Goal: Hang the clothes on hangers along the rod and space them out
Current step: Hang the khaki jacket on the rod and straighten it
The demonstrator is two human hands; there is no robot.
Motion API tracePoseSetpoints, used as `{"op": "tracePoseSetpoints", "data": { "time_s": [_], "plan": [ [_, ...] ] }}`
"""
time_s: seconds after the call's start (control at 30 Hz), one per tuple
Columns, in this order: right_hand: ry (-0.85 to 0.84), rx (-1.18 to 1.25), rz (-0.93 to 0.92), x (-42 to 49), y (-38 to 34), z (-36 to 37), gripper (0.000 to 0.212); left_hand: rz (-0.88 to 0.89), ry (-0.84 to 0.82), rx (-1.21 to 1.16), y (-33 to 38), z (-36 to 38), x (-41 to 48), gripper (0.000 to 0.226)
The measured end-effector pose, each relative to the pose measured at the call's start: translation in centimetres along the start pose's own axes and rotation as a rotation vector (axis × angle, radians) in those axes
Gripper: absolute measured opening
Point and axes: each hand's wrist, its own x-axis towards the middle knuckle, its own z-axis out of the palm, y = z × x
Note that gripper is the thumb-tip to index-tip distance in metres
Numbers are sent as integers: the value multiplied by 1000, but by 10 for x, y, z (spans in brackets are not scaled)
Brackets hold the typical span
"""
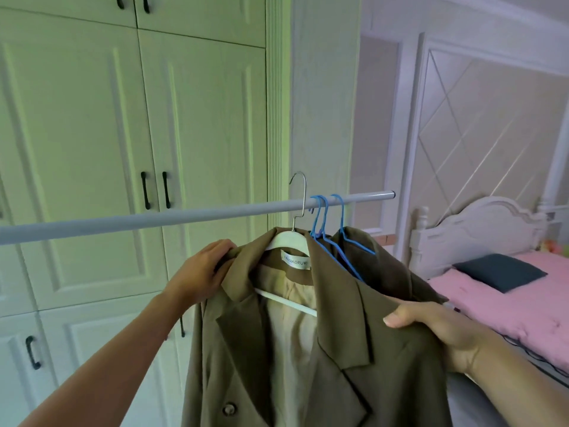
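Your left hand (209, 268) curls over one shoulder of a brown coat (354, 349), fingers gripping the cloth beside the collar. Your right hand (437, 328) pinches the other shoulder, thumb pressed on top.

The coat is already on a white hanger (286, 240). Its silver hook (304, 195) rises above the grey rod (154, 220) and does not look seated on it yet.

Just to the right, blue hangers (337, 257) hang bunched close together near the rod's end, with what seems to be a second brown garment (391, 263) on them.

Most of the rod, running left past the white wardrobe (92, 149), carries nothing. The hanging is partly done. Seating this hook and spreading the hangers out are likely what is left.
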Motion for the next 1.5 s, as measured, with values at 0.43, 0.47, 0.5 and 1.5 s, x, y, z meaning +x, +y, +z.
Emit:
{"op": "tracePoseSetpoints", "data": {
  "time_s": [0.43,0.47,0.5,1.5],
  "plan": [
    [172,42,30,63,15,28,86,-100,-49,-156,-51,70,75,39],
    [210,77,29,68,17,31,82,-111,-59,-164,-53,74,79,34],
    [237,115,28,73,21,31,83,-121,-62,-182,-55,79,82,31],
    [1272,-1662,-367,104,52,58,18,-106,210,-559,39,93,40,37]
  ]
}}
